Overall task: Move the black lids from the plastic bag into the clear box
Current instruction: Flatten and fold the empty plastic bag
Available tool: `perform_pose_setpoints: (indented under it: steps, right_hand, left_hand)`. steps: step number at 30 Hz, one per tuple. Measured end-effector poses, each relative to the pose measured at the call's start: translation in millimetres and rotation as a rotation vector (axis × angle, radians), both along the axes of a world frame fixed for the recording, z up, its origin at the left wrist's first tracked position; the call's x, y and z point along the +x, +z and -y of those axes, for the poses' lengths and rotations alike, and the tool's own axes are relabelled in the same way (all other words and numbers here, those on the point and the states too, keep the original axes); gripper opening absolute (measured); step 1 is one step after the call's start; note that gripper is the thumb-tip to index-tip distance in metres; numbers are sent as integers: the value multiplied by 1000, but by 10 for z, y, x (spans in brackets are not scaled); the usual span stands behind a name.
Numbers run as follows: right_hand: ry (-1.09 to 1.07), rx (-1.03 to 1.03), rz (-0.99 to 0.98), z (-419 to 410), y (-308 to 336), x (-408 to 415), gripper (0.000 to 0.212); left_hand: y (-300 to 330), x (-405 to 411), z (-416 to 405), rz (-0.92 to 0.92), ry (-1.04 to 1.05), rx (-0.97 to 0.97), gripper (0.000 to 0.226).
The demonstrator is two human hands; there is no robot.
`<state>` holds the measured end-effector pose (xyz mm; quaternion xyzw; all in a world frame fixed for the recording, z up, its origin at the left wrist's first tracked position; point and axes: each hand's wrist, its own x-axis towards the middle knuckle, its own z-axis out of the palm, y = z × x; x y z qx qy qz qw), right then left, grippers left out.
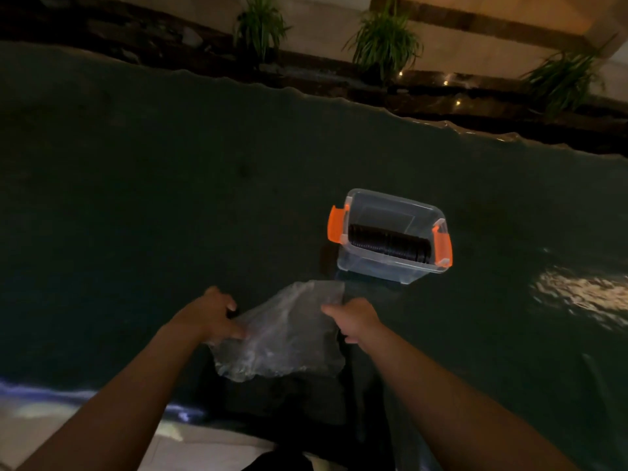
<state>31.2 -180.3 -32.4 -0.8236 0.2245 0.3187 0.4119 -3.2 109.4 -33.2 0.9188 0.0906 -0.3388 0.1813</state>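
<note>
Both hands, left hand (pixel 217 314) and right hand (pixel 353 319), pinch the limp, seemingly empty plastic bag (pixel 282 334) just before the clear box (pixel 390 266), where black lids (pixel 387 246) lie; checking for leftovers seems next.

Dark cloth-covered surface (pixel 170 198) fills the view — dimly lit. Beyond its far wavy edge: three green potted plants (pixel 384 42) against a pale, warm-lit wall (pixel 475 45).

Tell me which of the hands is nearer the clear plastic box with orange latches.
Right. The right hand is just below the clear plastic box; the left hand is farther left.
</note>
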Motion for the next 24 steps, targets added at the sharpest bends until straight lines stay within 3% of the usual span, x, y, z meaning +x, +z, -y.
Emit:
perform_pose_setpoints:
  steps: [4, 8, 15, 17, 20, 22, 24]
  right_hand:
    - [-12, 38, 85, -51, -37, -33, 9]
    - [-116, 142, 165, 128, 89, -20, 7]
    - [-211, 266, 286, 566, 313, -55, 11]
    - [-185, 265, 346, 742, 363, -88, 12]
    - [-122, 290, 416, 956, 426, -157, 13]
    - [-101, 340, 434, 1053, 484, -196, 14]
    - [-75, 420, 422, 1181, 566, -208, 14]
  left_hand:
    - [-64, -94, 46, 53, -35, -33, 15]
    - [-20, -119, 85, 152, 190, -190, 10]
    - [217, -51, 392, 337, 512, -452, 23]
    - [314, -23, 528, 209, 614, -578, 42]
    - [305, 17, 647, -196, 821, -741, 82]
    - [164, 45, 688, -336, 840, -758, 78]
    - [107, 24, 833, -435, 792, -778, 57]
